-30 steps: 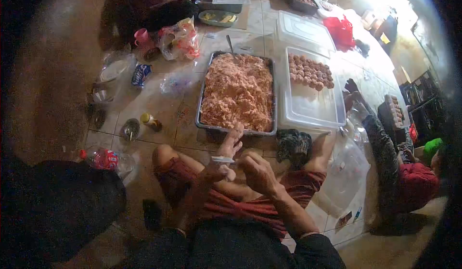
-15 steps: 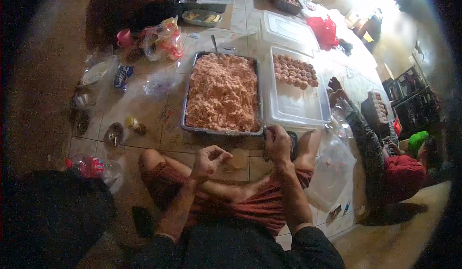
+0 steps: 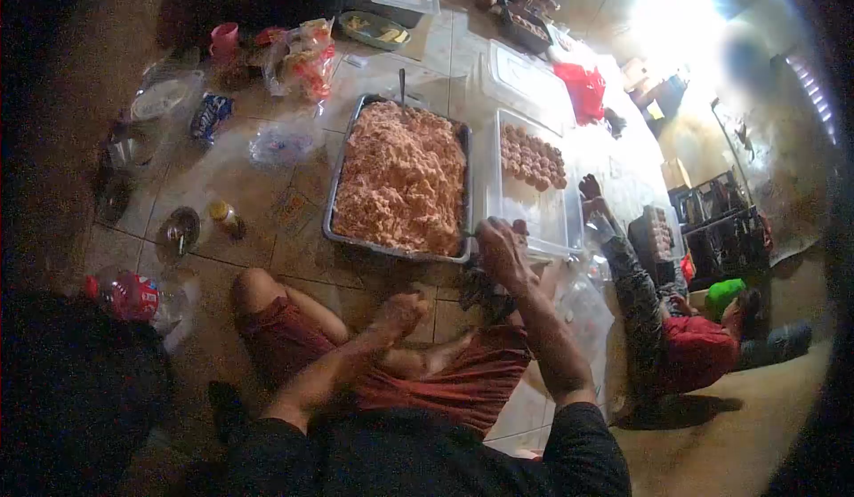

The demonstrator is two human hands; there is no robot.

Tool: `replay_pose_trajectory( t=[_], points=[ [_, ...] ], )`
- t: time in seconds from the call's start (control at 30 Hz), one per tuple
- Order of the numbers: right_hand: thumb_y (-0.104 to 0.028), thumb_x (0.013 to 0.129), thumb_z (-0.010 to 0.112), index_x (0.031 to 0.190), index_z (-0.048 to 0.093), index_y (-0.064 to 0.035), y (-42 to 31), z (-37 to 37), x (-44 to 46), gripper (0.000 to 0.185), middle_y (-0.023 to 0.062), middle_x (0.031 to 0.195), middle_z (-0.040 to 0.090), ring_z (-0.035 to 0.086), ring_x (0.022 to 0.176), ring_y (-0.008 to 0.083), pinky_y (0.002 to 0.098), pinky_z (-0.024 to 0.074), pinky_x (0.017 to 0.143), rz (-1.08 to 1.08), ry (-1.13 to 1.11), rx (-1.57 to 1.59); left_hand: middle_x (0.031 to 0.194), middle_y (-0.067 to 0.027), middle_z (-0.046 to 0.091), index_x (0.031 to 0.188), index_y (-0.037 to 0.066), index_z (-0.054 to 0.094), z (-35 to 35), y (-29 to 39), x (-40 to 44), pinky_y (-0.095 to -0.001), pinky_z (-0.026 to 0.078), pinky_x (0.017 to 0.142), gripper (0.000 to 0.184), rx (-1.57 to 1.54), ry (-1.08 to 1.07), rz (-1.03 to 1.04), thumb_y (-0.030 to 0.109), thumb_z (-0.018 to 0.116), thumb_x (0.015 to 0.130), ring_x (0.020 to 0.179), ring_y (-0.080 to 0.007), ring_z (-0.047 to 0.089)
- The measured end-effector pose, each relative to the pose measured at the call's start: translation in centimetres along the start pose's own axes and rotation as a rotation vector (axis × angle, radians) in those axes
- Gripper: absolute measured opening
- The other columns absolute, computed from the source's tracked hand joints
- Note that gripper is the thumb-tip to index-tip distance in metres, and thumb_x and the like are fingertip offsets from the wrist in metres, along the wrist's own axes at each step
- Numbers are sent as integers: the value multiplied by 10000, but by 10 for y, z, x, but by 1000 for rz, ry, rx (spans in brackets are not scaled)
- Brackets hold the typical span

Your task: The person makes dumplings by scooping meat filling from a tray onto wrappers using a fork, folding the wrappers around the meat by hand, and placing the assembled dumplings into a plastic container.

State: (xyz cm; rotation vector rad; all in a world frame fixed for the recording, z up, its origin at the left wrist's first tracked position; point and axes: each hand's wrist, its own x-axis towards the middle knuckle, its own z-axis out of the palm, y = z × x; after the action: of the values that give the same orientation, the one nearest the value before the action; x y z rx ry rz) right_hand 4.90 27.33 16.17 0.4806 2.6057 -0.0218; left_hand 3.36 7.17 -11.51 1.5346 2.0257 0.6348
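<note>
A deep rectangular tray (image 3: pixel 396 251) heaped with pinkish-brown minced mixture (image 3: pixel 400 177) lies in front of my crossed legs. A spoon handle (image 3: pixel 402 83) sticks up from its far edge. My right hand (image 3: pixel 503 252) is curled at the tray's near right corner, beside a clear plastic container (image 3: pixel 531 208). Rows of small round balls (image 3: pixel 532 157) fill the far part of that container. Lower and to the left, my left hand (image 3: pixel 406 313) hovers over my legs with its fingers closed. What either hand holds, if anything, cannot be made out.
A clear lid (image 3: pixel 531 74) and a red bag (image 3: pixel 583 92) lie beyond the container. At left are a small jar (image 3: pixel 224 215), an ashtray-like dish (image 3: pixel 181 230) and a bottle (image 3: pixel 124 297). A person in red (image 3: pixel 698 350) sits at right; others work at the far end.
My left hand has gone from a raised pinch to a lower, closed pose. My right hand has moved forward toward the container. The view has turned slightly.
</note>
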Motion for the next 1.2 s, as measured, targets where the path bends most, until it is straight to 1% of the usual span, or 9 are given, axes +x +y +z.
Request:
replay_pose_trajectory(
  t=[0.13,0.33,0.43,0.53,0.67,0.77,0.93,1.07,1.2],
  points=[
    [-297,1003,543,1310,561,-135,0,12,-6,348,184,1340,528,493,1263,326,494,439,997,-101,164,148,942,-76,654,1124,45,630,69,-37,16,-413,523,662,268,-807,489,207,286,531,1061,763,-215,629],
    [-113,898,633,1009,660,-84,5,71,17,118,122,987,629,619,955,335,443,483,802,-70,509,371,755,-72,662,1012,31,638,-7,-10,-6,-361,525,614,244,-608,69,83,273,607,1032,705,-218,659],
    [-126,943,657,1036,678,-35,6,92,39,132,78,966,685,648,863,236,373,511,789,-386,609,344,727,-89,642,980,22,628,-44,16,-14,-314,519,597,201,-286,124,70,220,649,1005,636,-200,624],
    [-197,975,673,1080,679,-5,-5,68,11,218,73,953,713,643,846,158,328,524,774,-137,404,880,676,-87,594,865,41,575,-31,8,-2,-307,507,599,238,-391,661,367,216,692,976,588,-176,560],
    [-195,964,692,1062,692,0,-8,46,-16,219,76,922,715,641,849,135,319,530,761,-18,456,974,877,-41,633,1024,46,575,-16,-10,22,-305,530,725,251,-1637,436,703,243,714,950,761,-141,610],
    [-163,963,680,1066,692,5,-2,56,-19,198,84,941,725,658,868,143,317,533,789,-54,566,924,1015,-1,626,1122,56,557,-95,39,-8,-279,532,764,298,-1415,608,-178,260,700,957,867,-97,609],
    [-89,957,643,1089,674,6,-32,60,-37,166,104,977,736,676,924,159,310,532,821,-98,718,1071,1123,-98,654,1259,31,568,-125,34,-1,-421,526,923,467,-2143,578,27,432,590,1021,1043,-233,644],
    [-25,940,613,1076,659,4,-58,76,-52,146,125,941,701,669,892,179,323,536,798,-187,839,1022,1271,-145,618,1346,20,541,-132,40,-1,-470,458,1037,628,-2140,833,285,558,502,1024,1190,-296,589],
    [5,915,632,1006,658,4,-79,101,-51,95,169,878,625,644,778,304,355,519,712,-333,982,794,1357,-156,579,1370,7,525,-160,73,-19,-459,400,1101,780,-2235,521,303,678,372,1004,1265,-289,544]
  ],
)
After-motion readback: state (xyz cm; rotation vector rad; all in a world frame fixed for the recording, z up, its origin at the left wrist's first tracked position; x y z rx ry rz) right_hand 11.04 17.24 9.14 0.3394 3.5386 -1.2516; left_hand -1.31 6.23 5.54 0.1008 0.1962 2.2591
